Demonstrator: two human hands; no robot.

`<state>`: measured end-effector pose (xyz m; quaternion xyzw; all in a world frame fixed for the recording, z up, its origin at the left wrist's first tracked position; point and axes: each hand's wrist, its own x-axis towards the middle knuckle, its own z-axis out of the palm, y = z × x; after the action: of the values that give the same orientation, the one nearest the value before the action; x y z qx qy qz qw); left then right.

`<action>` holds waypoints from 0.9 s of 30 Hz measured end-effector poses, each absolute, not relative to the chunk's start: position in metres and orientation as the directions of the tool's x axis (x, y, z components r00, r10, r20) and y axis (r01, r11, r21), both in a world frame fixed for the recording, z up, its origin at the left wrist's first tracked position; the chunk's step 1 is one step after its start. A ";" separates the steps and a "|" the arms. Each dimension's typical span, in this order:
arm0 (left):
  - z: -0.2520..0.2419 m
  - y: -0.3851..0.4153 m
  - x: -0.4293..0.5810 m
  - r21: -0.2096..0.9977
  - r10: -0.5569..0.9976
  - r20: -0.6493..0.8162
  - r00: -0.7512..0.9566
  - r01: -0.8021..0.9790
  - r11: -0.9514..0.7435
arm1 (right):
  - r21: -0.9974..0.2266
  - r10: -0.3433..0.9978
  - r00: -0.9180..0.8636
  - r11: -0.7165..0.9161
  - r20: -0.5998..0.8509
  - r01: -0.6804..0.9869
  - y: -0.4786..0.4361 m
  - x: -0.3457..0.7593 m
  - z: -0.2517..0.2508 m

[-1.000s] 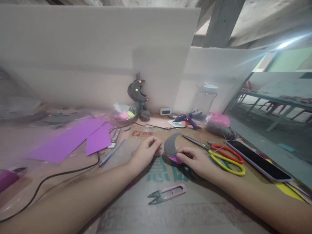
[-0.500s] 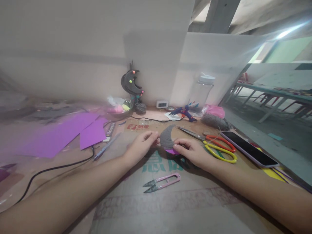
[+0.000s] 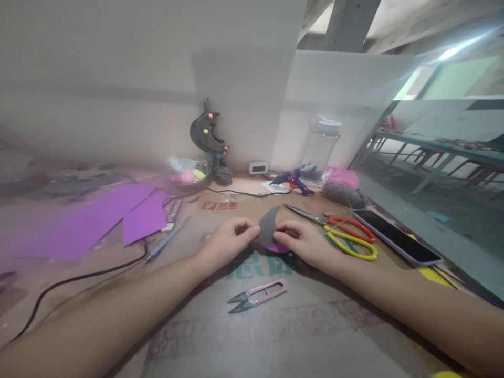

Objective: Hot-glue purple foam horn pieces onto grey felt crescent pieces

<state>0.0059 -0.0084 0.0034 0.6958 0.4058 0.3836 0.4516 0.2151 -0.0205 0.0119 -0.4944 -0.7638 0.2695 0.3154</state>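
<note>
Right hand (image 3: 305, 242) pinches, thumb against fingers, the lower right of a small crescent of grey yarn with a purple lower edge (image 3: 280, 249); the grey yarn crescent (image 3: 268, 227) sits between the hands. Left hand (image 3: 233, 237): thumb and fingertips close together at the crescent's left edge; cannot tell whether they grip it. Writing noted: large green printed characters (image 3: 277, 269) on the brown cardboard sheet (image 3: 315, 336) just below both hands, partly covered; red logo with characters (image 3: 224, 206) beyond the left hand, its smaller line too blurred to read; faint reddish printed band (image 3: 252, 328) nearer the wearer, illegible. White rectangular digital clock (image 3: 259, 168) beyond both hands, digits unreadable. Pink-handled metal thread snips (image 3: 260, 295) lie below the hands; red-and-yellow-handled metal scissors (image 3: 350, 236) lie just beyond the right hand.
</note>
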 end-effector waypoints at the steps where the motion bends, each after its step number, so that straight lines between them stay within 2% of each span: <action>1: 0.003 -0.009 0.006 0.935 0.899 0.175 0.401 0.218 -0.279 | -0.682 0.914 -0.331 0.397 0.234 0.615 -0.020 0.215 0.015; 6: -0.003 -0.007 0.006 0.961 0.883 0.178 0.434 0.116 -0.250 | -0.435 0.812 -0.516 0.583 0.273 0.686 -0.022 0.214 0.030; 10: -0.003 -0.007 0.007 0.969 0.895 0.151 0.419 0.115 -0.218 | -0.327 0.749 -0.620 0.661 0.233 0.676 -0.026 0.211 0.027; 13: -0.001 -0.006 0.007 0.969 0.913 0.144 0.381 0.135 -0.209 | -0.264 0.700 -0.607 0.709 0.377 0.654 -0.030 0.214 0.026; 15: 0.000 -0.004 0.008 0.981 0.937 0.133 0.322 0.093 -0.171 | -0.171 0.635 -0.584 0.737 0.505 0.654 -0.036 0.217 0.029; 17: -0.001 -0.001 0.008 0.992 0.954 0.109 0.278 0.028 -0.121 | -0.066 0.543 -0.648 0.791 0.533 0.608 -0.046 0.218 0.034; 19: -0.003 0.001 0.007 0.995 0.960 0.097 0.262 -0.014 -0.097 | -0.010 0.460 -0.768 0.860 0.447 0.509 -0.058 0.213 0.035; 23: -0.005 0.003 0.006 0.994 0.954 0.104 0.281 -0.042 -0.096 | -0.038 0.422 -0.885 0.905 0.194 0.424 -0.076 0.199 0.030; 27: 0.001 0.000 0.007 0.995 0.952 0.087 0.294 -0.064 -0.071 | -0.020 0.421 -0.899 0.906 0.123 0.422 -0.080 0.194 0.027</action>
<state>0.0065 0.0000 0.0011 0.5756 0.3858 0.4519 0.5618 0.1938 -0.0798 0.0269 -0.2163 -0.9743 -0.0036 0.0622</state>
